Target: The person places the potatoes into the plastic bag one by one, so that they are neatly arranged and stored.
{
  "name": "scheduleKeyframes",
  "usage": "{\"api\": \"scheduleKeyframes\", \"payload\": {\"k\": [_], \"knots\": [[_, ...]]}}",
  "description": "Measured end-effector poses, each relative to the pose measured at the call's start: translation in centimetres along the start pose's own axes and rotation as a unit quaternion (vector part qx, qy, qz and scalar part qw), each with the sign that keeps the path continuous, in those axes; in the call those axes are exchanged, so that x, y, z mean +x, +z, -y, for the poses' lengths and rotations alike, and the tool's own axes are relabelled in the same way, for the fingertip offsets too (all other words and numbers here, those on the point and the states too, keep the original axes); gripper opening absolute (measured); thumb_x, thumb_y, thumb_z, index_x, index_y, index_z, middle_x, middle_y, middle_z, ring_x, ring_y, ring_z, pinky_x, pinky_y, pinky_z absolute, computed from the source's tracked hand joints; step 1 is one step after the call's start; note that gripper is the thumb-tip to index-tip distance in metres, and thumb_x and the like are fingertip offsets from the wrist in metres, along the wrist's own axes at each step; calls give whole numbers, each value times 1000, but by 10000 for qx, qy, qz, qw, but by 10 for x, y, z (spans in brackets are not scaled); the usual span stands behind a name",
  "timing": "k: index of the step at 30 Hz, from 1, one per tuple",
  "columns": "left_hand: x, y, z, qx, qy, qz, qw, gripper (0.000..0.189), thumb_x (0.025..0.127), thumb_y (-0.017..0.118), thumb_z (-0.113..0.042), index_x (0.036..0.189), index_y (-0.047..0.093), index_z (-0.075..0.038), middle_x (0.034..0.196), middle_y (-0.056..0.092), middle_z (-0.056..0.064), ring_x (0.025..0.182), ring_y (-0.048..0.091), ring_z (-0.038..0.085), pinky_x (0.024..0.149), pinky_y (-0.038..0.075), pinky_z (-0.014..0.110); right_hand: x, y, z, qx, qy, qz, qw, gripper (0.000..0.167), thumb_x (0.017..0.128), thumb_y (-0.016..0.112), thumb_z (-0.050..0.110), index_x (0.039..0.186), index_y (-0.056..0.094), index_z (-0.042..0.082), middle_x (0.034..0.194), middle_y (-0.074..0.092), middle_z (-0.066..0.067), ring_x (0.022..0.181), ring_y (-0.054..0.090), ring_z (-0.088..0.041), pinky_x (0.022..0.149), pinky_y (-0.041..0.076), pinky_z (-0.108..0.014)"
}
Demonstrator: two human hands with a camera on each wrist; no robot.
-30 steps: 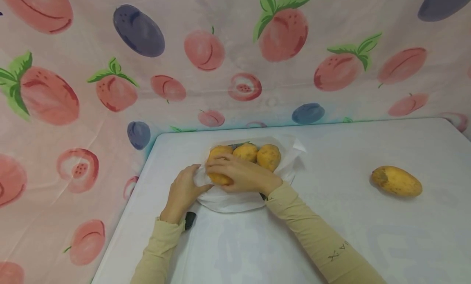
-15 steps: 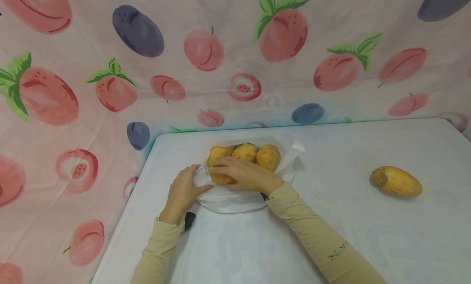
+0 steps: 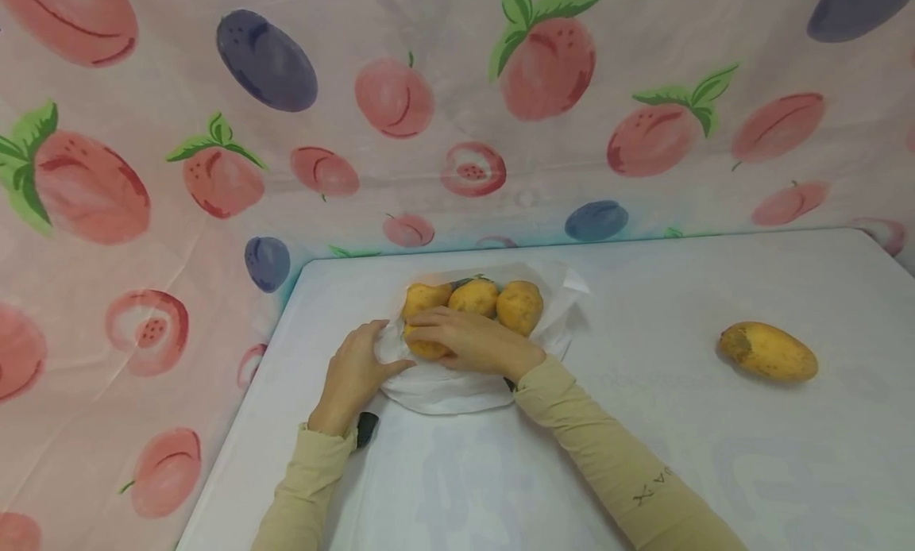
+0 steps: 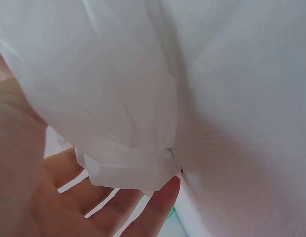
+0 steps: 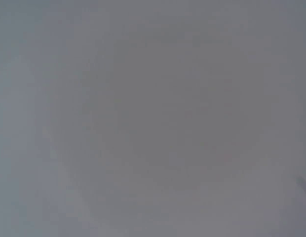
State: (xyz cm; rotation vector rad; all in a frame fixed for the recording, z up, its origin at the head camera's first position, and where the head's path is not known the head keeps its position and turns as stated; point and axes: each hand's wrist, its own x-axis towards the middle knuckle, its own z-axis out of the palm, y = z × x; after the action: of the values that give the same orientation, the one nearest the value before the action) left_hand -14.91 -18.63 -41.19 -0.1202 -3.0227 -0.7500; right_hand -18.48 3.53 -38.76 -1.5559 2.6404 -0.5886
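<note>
Several yellow potatoes lie in a thin white bag (image 3: 446,396) at the back of the table, its mouth spread wide. My right hand (image 3: 475,341) grips the front-left potato (image 3: 426,344), fingers curled over its top. Behind it are a left potato (image 3: 423,298), a middle potato (image 3: 474,297) and a right potato (image 3: 519,306). At the bag's left edge is my left hand (image 3: 353,376), thumb apart from the fingers. In the left wrist view, its loosely spread fingers (image 4: 160,202) rest against the bag's outside. The right wrist view is only a grey blur.
Another long yellow potato (image 3: 768,352) with a dark patch lies apart on the right of the white table (image 3: 643,456). A fruit-printed cloth (image 3: 300,202) hangs behind and to the left. A dark-green bit (image 3: 472,281) shows behind the potatoes.
The front-left potato and my right hand have shifted slightly right and settled, uncovering more of the back-left potato. My left hand has stayed at the bag's edge.
</note>
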Motion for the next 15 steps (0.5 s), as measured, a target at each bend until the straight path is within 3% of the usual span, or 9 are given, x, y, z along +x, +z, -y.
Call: {"api": "scheduleKeyframes", "payload": {"k": [8, 15], "knots": [[0, 1, 2, -44, -9, 15, 10000, 85, 74, 87, -40, 140, 51, -1, 139, 56, 18, 128, 53, 38, 102, 45, 56, -1, 1, 1, -158, 64, 46, 9998, 53, 90, 71, 8, 140, 56, 14, 151, 48, -6, 143, 40, -22, 112, 41, -35], [0, 1, 2, -74, -15, 11, 10000, 85, 73, 87, -41, 139, 52, -1, 139, 57, 18, 127, 53, 37, 103, 45, 55, -10, -3, 3, -440, -8, -267, 9987, 54, 91, 73, 20, 141, 55, 13, 148, 52, -7, 140, 44, -23, 113, 39, -36]]}}
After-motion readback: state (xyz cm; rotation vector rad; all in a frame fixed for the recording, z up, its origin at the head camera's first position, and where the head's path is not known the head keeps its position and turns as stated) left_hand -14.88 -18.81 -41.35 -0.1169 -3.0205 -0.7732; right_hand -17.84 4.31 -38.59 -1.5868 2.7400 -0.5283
